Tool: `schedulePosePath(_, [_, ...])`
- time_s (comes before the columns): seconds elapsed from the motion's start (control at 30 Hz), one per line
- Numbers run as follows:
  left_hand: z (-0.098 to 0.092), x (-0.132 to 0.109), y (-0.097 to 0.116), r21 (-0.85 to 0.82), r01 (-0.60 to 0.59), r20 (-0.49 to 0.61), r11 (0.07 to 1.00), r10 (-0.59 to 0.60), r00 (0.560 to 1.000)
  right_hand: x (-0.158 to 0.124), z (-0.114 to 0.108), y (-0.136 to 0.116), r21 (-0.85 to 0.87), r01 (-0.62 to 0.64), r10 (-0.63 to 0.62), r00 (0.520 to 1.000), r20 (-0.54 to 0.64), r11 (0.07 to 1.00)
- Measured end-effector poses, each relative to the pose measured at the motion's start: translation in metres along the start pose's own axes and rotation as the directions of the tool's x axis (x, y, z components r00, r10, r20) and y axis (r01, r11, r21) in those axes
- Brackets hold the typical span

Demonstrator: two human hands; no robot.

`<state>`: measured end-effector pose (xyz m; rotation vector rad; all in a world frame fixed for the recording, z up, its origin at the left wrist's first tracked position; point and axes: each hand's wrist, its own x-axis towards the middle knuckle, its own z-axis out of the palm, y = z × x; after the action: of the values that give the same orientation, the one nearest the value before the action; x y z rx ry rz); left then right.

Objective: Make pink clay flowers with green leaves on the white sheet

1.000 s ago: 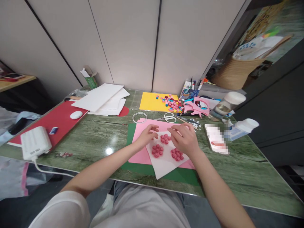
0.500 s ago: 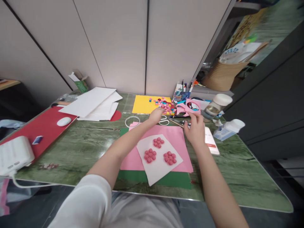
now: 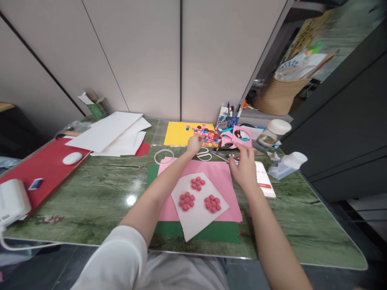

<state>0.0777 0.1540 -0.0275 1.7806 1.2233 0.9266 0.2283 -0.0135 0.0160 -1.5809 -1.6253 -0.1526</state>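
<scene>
My left hand [image 3: 194, 143] reaches across the table with its fingers curled down at the edge of a pile of small coloured paper coils [image 3: 209, 136], which lies on a yellow sheet [image 3: 177, 133]. My right hand [image 3: 243, 166] is raised with its fingertips pinched together just below a pink cut-out paper [image 3: 242, 136]; what they pinch is too small to name. Near me, a white sheet [image 3: 196, 219] carries three clusters of pink coils [image 3: 186, 200]. It rests on pink paper [image 3: 225, 177] over green paper [image 3: 211, 232].
White scissors [image 3: 203, 154] and a white ring [image 3: 164, 155] lie behind the pink paper. To the right are a phone [image 3: 266, 184], a glass jar [image 3: 271, 135] and a white bottle [image 3: 288, 164]. At the left are white sheets [image 3: 111, 131], a red mat [image 3: 45, 165] and a mouse [image 3: 72, 158].
Both hands left the white sheet with the pink clusters. The left hand went forward to the coil pile, and the right hand moved up and right toward the pink cut-out.
</scene>
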Motion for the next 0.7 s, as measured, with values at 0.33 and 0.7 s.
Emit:
schedulePosePath(0.33, [-0.057,-0.156,0.019,-0.795,0.351,0.335,0.495,-0.124,0.934,-0.019,0.002,-0.055,0.657,-0.34,-0.007,0.885,0.466,0.673])
schedulePosePath(0.7, [-0.067,-0.188,0.007,-0.802,0.348,0.237,0.485,-0.276,0.931,-0.033,0.019,-0.079,0.555,-0.282,-0.064,0.851,0.522,0.782])
